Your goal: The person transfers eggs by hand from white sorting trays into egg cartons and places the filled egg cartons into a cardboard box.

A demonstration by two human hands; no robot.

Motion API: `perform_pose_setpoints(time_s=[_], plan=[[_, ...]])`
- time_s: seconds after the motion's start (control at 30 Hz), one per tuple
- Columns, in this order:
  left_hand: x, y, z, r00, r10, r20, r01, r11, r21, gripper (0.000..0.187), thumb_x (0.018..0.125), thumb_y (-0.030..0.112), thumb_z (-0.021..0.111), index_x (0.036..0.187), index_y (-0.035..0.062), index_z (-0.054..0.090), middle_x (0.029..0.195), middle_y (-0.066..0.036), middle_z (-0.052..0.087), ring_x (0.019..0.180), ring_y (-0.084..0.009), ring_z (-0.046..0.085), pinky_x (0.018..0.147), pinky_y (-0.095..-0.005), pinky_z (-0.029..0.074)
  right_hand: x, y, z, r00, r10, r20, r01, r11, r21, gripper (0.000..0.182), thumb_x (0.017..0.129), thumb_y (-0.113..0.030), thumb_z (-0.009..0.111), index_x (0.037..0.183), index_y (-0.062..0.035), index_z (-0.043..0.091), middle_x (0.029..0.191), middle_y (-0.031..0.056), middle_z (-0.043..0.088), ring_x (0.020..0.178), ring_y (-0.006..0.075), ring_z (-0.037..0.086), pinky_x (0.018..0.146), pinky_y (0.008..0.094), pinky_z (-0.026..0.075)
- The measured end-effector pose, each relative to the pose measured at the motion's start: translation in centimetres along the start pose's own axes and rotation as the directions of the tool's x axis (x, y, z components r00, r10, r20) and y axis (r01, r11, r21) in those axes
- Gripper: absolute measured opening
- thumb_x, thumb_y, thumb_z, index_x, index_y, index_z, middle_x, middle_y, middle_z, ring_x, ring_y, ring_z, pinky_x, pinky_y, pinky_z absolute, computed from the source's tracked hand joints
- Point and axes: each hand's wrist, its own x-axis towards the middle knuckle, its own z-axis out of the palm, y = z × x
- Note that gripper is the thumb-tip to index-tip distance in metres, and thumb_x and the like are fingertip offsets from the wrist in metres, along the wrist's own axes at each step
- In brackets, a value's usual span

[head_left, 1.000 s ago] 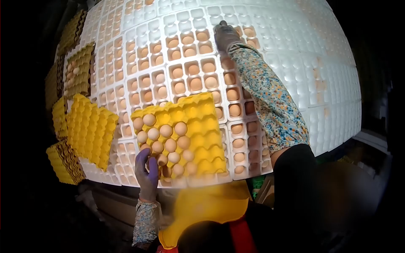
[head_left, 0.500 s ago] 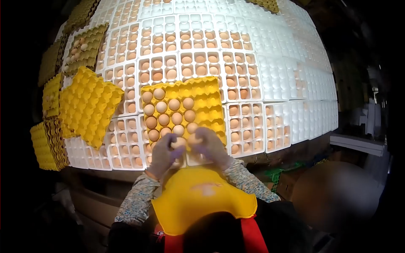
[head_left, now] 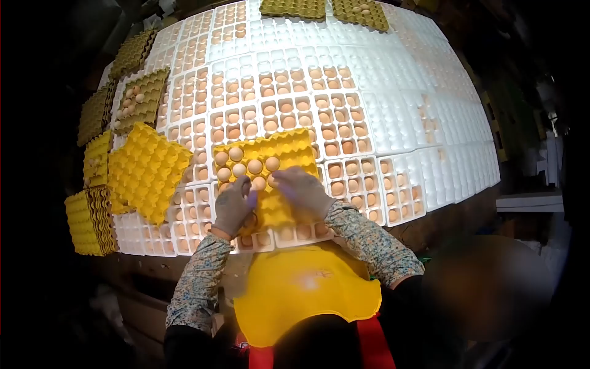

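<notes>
A yellow egg tray (head_left: 293, 147) lies in front of me on top of white trays (head_left: 393, 117). Brown eggs (head_left: 254, 166) sit in its left and middle cups, while the right and near cups hold none. My left hand (head_left: 233, 206), in a thin pale glove, reaches over the tray's left side with fingers curled together; what they hold is hidden. At the middle, the fingers of my gloved right hand (head_left: 305, 192) bend round a partly covered egg (head_left: 272, 179). Below both hands, a white tray's near row of eggs (head_left: 303, 232) shows.
A loose yellow tray (head_left: 150, 172) lies tilted at left, beside stacked yellow trays (head_left: 91, 221). An olive tray with several eggs (head_left: 133, 101) is farther back. More olive trays (head_left: 294, 8) stand at the far edge. White trays, many holding eggs, cover the table.
Both hands have moved from the near white cells forward over the yellow tray. Fewer eggs sit in the yellow tray. The camera view has shifted slightly.
</notes>
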Motion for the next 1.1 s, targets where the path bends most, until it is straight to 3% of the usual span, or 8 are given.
perform_pose_setpoints(time_s=[0.17, 0.33, 0.5, 0.57, 0.73, 0.9, 1.0, 1.1], plan=[[3.6, 1.3, 1.6, 0.967, 0.065, 0.245, -0.146, 0.933, 0.328, 0.022, 0.082, 0.018, 0.068, 0.104, 0.0133, 0.070, 0.127, -0.023, 0.053, 0.088, -0.0387, 0.067, 0.078, -0.0446, 0.056, 3.0, -0.8, 3.0, 0.984, 0.145, 0.107, -0.090, 0.910, -0.405, 0.029, 0.086, -0.014, 0.065, 0.114, -0.0070, 0.067, 0.135, 0.0234, 0.050, 0.096, 0.0423, 0.060, 0.082, 0.0499, 0.054], [3.7, 0.4, 5.6, 0.992, 0.072, 0.101, -0.120, 0.767, 0.630, 0.028, 0.083, 0.019, 0.065, 0.109, 0.0061, 0.066, 0.124, -0.022, 0.050, 0.090, -0.0395, 0.065, 0.073, -0.0515, 0.056, 3.4, 2.0, 3.9, 0.992, 0.116, 0.058, -0.097, 0.961, -0.258, 0.043, 0.076, -0.025, 0.077, 0.114, -0.0091, 0.068, 0.137, 0.0219, 0.049, 0.105, 0.0390, 0.057, 0.085, 0.0485, 0.052], [10.8, -1.3, -6.0, 0.892, 0.088, 0.444, -0.097, 0.995, -0.003, 0.055, 0.068, 0.037, 0.089, 0.113, 0.0115, 0.070, 0.137, -0.021, 0.049, 0.111, -0.0416, 0.063, 0.092, -0.0462, 0.054, 9.4, 5.5, -5.0, 0.969, 0.154, 0.194, -0.194, 0.958, 0.213, 0.053, 0.071, -0.043, 0.087, 0.111, -0.0115, 0.074, 0.138, 0.0196, 0.052, 0.124, 0.0385, 0.056, 0.103, 0.0440, 0.048], [19.5, -7.0, -7.6, 0.873, 0.435, 0.222, -0.439, 0.898, -0.032, 0.052, 0.067, 0.034, 0.090, 0.110, 0.0120, 0.071, 0.138, -0.019, 0.049, 0.111, -0.0406, 0.063, 0.092, -0.0464, 0.055, 18.2, 6.8, -7.6, 0.987, 0.007, 0.160, -0.042, 0.975, 0.218, 0.053, 0.074, -0.049, 0.086, 0.109, -0.0107, 0.075, 0.140, 0.0218, 0.051, 0.127, 0.0392, 0.056, 0.105, 0.0430, 0.049], [44.3, -11.2, -9.1, 0.760, 0.618, 0.202, -0.650, 0.719, 0.246, 0.046, 0.064, 0.015, 0.088, 0.106, 0.0166, 0.068, 0.140, -0.015, 0.051, 0.109, -0.0386, 0.065, 0.089, -0.0450, 0.057, 42.5, 11.3, -6.4, 0.927, -0.333, 0.174, 0.371, 0.882, -0.290, 0.050, 0.067, -0.037, 0.089, 0.109, -0.0145, 0.076, 0.136, 0.0089, 0.058, 0.114, 0.0294, 0.064, 0.096, 0.0373, 0.054], [50.0, -11.3, -8.6, 0.759, 0.398, 0.515, -0.579, 0.775, 0.253, 0.047, 0.070, 0.023, 0.088, 0.114, 0.0193, 0.072, 0.145, -0.015, 0.049, 0.109, -0.0375, 0.066, 0.094, -0.0420, 0.055, 51.5, 14.8, -2.6, 0.808, -0.021, 0.588, 0.378, 0.785, -0.491, 0.035, 0.084, -0.040, 0.069, 0.110, -0.0184, 0.076, 0.147, 0.0075, 0.056, 0.120, 0.0285, 0.064, 0.099, 0.0362, 0.050], [49.9, -14.9, -7.9, 0.924, 0.370, -0.100, -0.375, 0.926, -0.039, 0.052, 0.079, 0.035, 0.083, 0.123, 0.0119, 0.067, 0.134, -0.015, 0.056, 0.099, -0.0356, 0.067, 0.087, -0.0438, 0.054, 48.5, 13.5, -5.7, 0.992, 0.020, -0.129, -0.015, 0.999, 0.044, 0.031, 0.090, -0.029, 0.069, 0.116, -0.0132, 0.074, 0.116, 0.0103, 0.071, 0.100, 0.0279, 0.069, 0.086, 0.0373, 0.055], [50.5, -17.6, -3.9, 0.913, 0.383, -0.142, -0.376, 0.924, 0.074, 0.041, 0.088, 0.035, 0.072, 0.121, 0.0113, 0.066, 0.124, -0.015, 0.059, 0.103, -0.0346, 0.061, 0.093, -0.0456, 0.049, 48.1, 17.2, -2.9, 0.794, -0.084, -0.602, 0.081, 0.996, -0.031, 0.025, 0.093, -0.019, 0.063, 0.115, -0.0084, 0.071, 0.099, 0.0129, 0.069, 0.087, 0.0298, 0.066, 0.078, 0.0386, 0.054]])
